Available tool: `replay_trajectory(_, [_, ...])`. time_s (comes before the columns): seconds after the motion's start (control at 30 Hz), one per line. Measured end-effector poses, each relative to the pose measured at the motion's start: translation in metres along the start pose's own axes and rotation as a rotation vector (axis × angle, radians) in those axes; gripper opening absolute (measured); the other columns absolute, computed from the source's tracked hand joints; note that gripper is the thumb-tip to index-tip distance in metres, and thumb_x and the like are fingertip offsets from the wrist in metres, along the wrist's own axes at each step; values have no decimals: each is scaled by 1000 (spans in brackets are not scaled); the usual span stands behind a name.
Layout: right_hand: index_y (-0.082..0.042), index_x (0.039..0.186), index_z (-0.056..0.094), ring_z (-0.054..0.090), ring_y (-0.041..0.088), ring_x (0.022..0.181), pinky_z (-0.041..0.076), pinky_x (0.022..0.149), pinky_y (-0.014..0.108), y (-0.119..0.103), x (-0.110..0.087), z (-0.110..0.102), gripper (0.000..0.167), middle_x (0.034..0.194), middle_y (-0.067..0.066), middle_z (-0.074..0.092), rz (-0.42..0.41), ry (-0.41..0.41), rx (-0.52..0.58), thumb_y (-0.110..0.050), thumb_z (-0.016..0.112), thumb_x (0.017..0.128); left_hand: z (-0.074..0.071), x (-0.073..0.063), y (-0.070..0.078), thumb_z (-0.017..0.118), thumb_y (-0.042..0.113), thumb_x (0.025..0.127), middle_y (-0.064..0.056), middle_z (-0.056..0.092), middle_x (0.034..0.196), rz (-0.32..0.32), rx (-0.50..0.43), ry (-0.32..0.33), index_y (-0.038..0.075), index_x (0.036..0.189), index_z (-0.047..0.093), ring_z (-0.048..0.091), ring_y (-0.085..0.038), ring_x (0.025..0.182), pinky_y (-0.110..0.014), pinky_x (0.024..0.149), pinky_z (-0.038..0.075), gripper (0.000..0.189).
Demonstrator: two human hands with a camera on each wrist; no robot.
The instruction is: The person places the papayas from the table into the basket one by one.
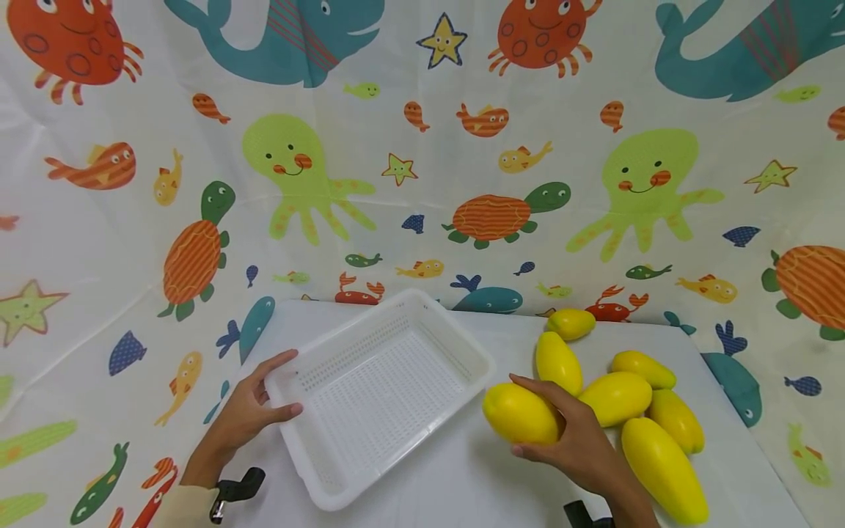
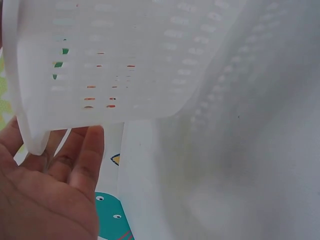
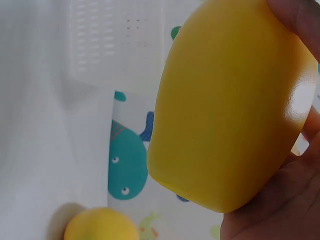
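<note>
A white perforated plastic basket [image 1: 389, 400] stands at an angle on the white table, with nothing inside it. My left hand [image 1: 247, 411] grips its left end, thumb over the rim and fingers outside. The left wrist view shows those fingers [image 2: 85, 167] under the lip of the basket wall [image 2: 135, 95]. Between the thumb and fingers of my right hand [image 1: 584, 440] is a yellow mango [image 1: 521, 414], held to the right of the basket. In the right wrist view the mango [image 3: 230, 110] fills much of the picture, its skin smooth and glossy.
Several more yellow mangoes lie on the right side of the table [image 1: 455, 466], among them a large one [image 1: 663, 466] near the front and a small one [image 1: 571, 323] at the back. A cloth [image 1: 396, 110] printed with sea animals hangs behind the table.
</note>
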State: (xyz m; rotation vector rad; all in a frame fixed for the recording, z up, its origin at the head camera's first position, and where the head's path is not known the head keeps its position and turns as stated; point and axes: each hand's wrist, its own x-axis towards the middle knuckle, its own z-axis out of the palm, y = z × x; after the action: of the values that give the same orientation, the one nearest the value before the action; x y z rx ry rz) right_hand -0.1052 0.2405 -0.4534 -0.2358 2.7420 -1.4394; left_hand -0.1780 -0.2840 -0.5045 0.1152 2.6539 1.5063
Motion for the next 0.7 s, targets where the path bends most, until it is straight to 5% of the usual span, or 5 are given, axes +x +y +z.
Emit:
replay_trajectory(0.3, [-47,150,53,64,14,112,59,101,34,-16,17,5,85,144,-18,62,-150,-13,12,-43,96,77,6,0,0,86,37,87,-8,30,175,-9,-15,4,36,165,37,31,-48,159,-65,115,41,92])
replay_trajectory(0.7, [-47,151,53,65,15,114,60,102,37,-43,34,12,84,146,-19,60,-233,-78,33,-42,95,78,10,-2,-4,87,37,86,-6,32,175,-3,-31,16,37,164,38,31,-45,159,-62,114,44,92])
